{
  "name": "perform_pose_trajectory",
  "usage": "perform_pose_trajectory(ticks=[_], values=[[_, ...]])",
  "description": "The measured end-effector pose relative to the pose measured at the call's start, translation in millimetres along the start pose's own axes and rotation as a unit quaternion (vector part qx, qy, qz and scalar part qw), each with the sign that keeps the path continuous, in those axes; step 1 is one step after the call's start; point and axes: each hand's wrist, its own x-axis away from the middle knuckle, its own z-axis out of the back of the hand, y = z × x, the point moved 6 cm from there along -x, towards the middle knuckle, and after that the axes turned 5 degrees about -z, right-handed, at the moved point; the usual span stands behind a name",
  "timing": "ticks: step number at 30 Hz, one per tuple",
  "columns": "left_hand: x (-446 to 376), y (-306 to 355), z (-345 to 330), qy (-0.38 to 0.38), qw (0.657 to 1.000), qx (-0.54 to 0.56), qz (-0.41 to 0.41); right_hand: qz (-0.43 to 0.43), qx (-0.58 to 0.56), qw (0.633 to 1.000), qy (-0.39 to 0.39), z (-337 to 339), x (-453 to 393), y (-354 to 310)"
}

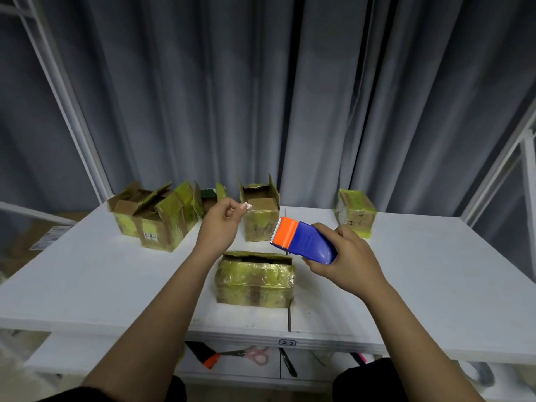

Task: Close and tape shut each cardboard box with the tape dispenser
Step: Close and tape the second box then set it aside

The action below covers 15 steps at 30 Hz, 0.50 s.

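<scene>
A white worktop (87, 280) carries five cardboard boxes wrapped in yellowish tape. Near the front edge, at the middle, sits the near box (254, 278), its top flaps lowered but a dark gap showing along the top. Toward the back left corner stands a wide box (158, 219) with flaps open, and just right of it a smaller open box (209, 197) with something green inside. At the back middle is an open box (261, 213) with flaps standing up. Well apart, toward the back right, sits a shut box (355, 211).

The right hand (348, 256) grips a blue and orange dispenser (303, 240) above the near box's right end, toothed orange end pointing left. The left hand (222, 220) is raised over the worktop's middle, fingers curled, pinching a clear tape end (246, 206) in front of the back middle box.

On a shelf under the front edge lie pink-handled scissors (249, 354), a black and orange cutter (204, 356) and a pen (288, 362).
</scene>
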Motion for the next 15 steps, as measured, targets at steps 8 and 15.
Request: perform_pose_trajectory(ticks=[8,15], values=[[4.6,-23.8,7.7,-0.003,0.999,0.001,0.046,0.036,0.072,0.996,-0.042,-5.9,-6.4,-16.5],[24.1,-59.6,7.4,-0.07,0.993,0.063,0.073,0.025,-0.002,0.994,-0.103,-4.0,-30.3,-24.0]])
